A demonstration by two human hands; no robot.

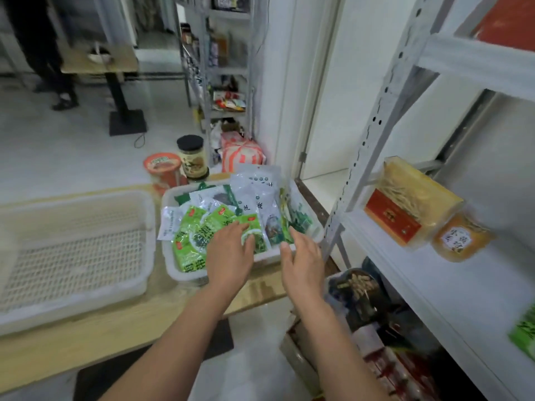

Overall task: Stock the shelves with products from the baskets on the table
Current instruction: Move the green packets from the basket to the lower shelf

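Wooden tabletop [86, 337] is occupied by two baskets: an empty one [72, 198] at the left and a full one [173, 270] at the right edge, beside the shelf [434, 285]. Green packets [191, 241] in the full basket are touched by the left hand [228, 256], fingers straight. The right hand [302, 259] is held relaxed and empty over the basket's right rim.

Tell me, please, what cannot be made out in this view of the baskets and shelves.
Head view, all:
- Green packets: partly covered by the left hand.
- Lower packets in the full basket: buried under upper ones.
- Green pack on the shelf: cut off by the right edge.
- Whether the right hand touches anything: blurred.
- Bottom-shelf goods: dark, blurred.
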